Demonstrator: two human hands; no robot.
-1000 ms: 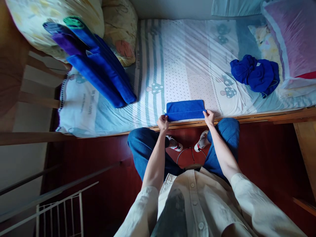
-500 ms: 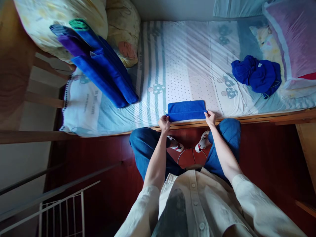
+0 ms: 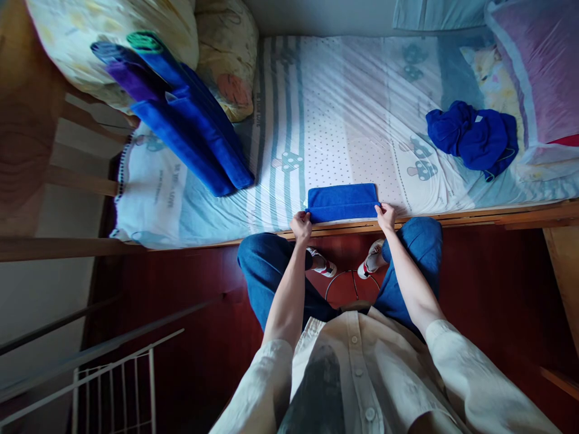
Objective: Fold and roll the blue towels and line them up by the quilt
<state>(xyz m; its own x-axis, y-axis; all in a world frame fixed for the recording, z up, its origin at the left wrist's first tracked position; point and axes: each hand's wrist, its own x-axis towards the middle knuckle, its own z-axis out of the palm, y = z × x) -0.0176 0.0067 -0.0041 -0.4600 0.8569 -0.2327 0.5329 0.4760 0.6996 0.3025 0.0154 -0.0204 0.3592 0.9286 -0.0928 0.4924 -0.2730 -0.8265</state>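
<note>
Running this one from afar, and what's worrying me is the cloth (image 3: 342,202) going crooked. If I'm tugging harder on one end than the other, that crease running across it could be skewing. The bed (image 3: 325,114) isn't helping: its cover is wrinkling to the right, so dragging could be bunching it up underneath. I'm also working right at the front edge, next to the wooden rail (image 3: 474,218), so a loose pinch could be letting the near side slide over.

As for placement, the cloth is lying flat on the bed, stretching between my two hands and touching both. The left hand (image 3: 301,226) is pinching its left end near the front, fingers close together; the right hand (image 3: 385,216) is doing the same at the right end. Most of the cloth is lying just beyond them, toward the wall.
</note>
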